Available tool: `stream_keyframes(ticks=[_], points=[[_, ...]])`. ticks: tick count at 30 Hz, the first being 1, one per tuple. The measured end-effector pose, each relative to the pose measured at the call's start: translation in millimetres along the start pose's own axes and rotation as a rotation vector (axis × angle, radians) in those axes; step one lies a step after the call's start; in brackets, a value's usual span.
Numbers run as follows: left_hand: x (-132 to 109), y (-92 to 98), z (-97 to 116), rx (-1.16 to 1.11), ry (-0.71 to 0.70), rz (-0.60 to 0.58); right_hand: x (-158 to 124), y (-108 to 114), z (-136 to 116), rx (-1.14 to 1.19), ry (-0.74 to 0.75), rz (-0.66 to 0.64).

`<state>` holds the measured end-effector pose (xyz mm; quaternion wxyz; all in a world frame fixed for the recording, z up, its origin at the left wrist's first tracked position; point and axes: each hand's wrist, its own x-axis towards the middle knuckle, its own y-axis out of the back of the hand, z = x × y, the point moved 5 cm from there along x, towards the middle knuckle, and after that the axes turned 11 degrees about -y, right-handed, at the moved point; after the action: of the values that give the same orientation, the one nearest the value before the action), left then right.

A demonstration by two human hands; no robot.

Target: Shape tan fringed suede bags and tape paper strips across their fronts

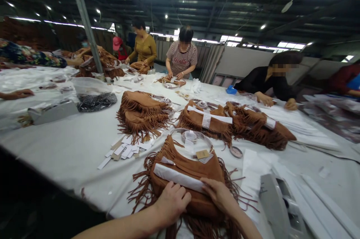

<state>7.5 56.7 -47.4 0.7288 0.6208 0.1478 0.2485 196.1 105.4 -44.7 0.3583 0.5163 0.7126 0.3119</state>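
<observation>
Though white-banded, tan fringed bag (191, 168)

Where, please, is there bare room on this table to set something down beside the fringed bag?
The widest bare patch of table lies left of the fringed bag, between the near edge and the paper tags. Right of the bag, white sheets and a grey device crowd it.
</observation>
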Motion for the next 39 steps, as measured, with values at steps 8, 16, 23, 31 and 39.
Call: stream_keyframes(ticks=[8,16,23,31,39], points=[[14,9.6,-14,0.037,-0.048,0.016,-3,-8,-21,-0.144,0.054,-0.157],[23,-4.1,-27,-0.032,0.035,-0.157,-21,15,9,-0.121,-0.084,0.066],[26,-1.9,-30,-0.025,0.090,-0.142,-28,2,28,-0.168,-0.124,0.094],[30,-14.1,-37,-0.040,0.130,-0.177,-34,-13,34,-0.248,-0.148,0.227],[32,-18.6,-44,-0.138,0.189,-0.135,-41,-9,21,-0.467,-0.197,0.471]])
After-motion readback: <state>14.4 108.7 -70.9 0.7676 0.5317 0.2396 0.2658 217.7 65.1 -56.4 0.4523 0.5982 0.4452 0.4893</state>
